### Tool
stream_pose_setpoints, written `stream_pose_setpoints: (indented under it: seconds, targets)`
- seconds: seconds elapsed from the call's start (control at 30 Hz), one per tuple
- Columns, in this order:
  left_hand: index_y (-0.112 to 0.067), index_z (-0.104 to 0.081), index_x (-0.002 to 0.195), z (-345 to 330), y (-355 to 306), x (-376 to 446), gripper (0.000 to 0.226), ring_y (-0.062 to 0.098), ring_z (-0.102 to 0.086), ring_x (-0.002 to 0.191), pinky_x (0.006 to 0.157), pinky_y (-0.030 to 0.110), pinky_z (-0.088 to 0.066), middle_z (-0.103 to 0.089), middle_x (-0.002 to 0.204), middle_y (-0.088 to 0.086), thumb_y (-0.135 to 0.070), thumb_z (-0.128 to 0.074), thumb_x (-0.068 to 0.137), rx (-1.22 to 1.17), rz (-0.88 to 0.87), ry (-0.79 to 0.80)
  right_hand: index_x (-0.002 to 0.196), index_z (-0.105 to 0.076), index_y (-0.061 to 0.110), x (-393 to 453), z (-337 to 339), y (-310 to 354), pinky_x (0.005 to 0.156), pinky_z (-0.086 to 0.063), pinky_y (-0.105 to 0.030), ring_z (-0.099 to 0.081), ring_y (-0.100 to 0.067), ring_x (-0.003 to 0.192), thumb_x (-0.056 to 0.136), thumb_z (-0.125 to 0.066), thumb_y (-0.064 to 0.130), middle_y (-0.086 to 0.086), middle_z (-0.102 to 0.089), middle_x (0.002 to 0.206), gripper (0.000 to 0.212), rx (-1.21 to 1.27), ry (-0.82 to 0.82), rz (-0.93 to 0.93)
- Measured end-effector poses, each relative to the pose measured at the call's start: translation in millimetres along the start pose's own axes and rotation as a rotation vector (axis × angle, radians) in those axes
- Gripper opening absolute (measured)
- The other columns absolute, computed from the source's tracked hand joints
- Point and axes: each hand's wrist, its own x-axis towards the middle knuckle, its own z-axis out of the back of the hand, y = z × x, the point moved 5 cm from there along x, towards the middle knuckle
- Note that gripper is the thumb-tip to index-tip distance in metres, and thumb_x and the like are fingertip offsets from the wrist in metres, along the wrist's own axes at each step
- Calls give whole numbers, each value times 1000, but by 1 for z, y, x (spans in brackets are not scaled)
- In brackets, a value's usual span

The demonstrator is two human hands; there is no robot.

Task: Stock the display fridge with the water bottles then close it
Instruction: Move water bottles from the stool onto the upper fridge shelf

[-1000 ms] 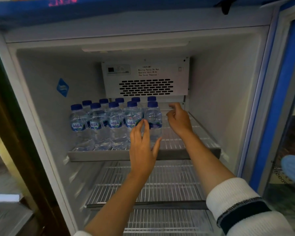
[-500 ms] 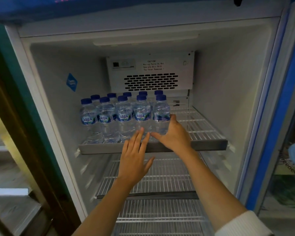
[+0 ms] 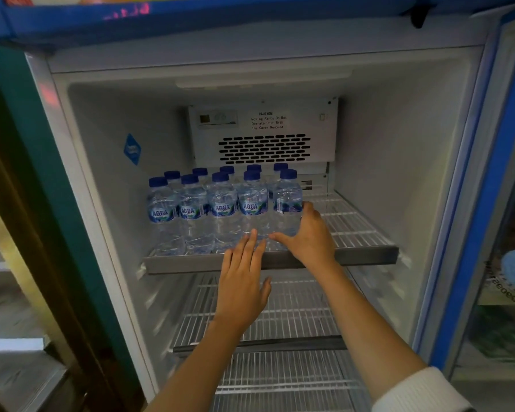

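Note:
Several clear water bottles [image 3: 223, 209] with blue caps and blue labels stand in two rows on the left part of the fridge's top wire shelf [image 3: 369, 257]. My right hand [image 3: 309, 236] wraps the base of the rightmost front bottle [image 3: 286, 200], thumb across its front and fingers up its right side. My left hand [image 3: 241, 281] is flat with straight fingers, and its fingertips touch the foot of the front row at the shelf's front rail.
The right part of the top shelf is bare wire. Lower wire shelves [image 3: 295, 307] hold nothing. A white vented fan cover [image 3: 265, 135] sits on the back wall. The blue-framed glass door [image 3: 473, 233] stands open at the right.
My right hand came down from beside the bottle's top to wrap its base. My left hand dropped from the bottle's front to the shelf rail.

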Motion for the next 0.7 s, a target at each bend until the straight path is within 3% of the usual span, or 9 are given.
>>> stream_pose_setpoints:
  seconds: [0.13, 0.3, 0.43, 0.57, 0.7]
  targets:
    - [-11, -42, 141, 2, 0, 1, 76, 26, -36, 139, 112, 48, -29, -33, 154, 11, -34, -75, 77, -39, 2, -7, 125, -41, 16, -1, 2, -2, 83, -56, -41, -62, -25, 107, 65, -86, 43, -7, -63, 120, 79, 90, 20, 13]
    - [-10, -47, 138, 6, 0, 3, 71, 26, -45, 133, 110, 45, -32, -40, 149, 12, -32, -76, 77, -63, 8, 7, 130, -41, 14, -2, 2, -1, 83, -50, -25, -63, -18, 107, 73, -83, 27, -4, -64, 122, 72, 188, 114, 10]
    - [-9, -47, 139, 9, 0, 4, 69, 26, -47, 132, 110, 44, -31, -43, 148, 11, -30, -74, 79, -80, 26, 37, 130, -44, 12, 3, 2, -5, 83, -46, -24, -60, -20, 111, 78, -79, 27, -6, -61, 125, 64, 173, 180, -10]
    - [-8, -47, 140, 9, 1, 4, 67, 26, -45, 134, 112, 44, -28, -43, 147, 11, -28, -72, 81, -112, 28, 44, 127, -47, 16, -1, 2, -4, 84, -54, -37, -61, -22, 105, 63, -82, 54, -6, -60, 121, 83, 104, 72, -35]
    - [-7, -49, 138, 7, 1, 4, 68, 26, -48, 131, 110, 46, -30, -46, 145, 11, -26, -75, 78, -103, 28, 29, 129, -38, 13, -3, 4, -1, 78, -53, -34, -64, -24, 100, 69, -84, 38, -9, -64, 115, 80, 114, 7, -41]
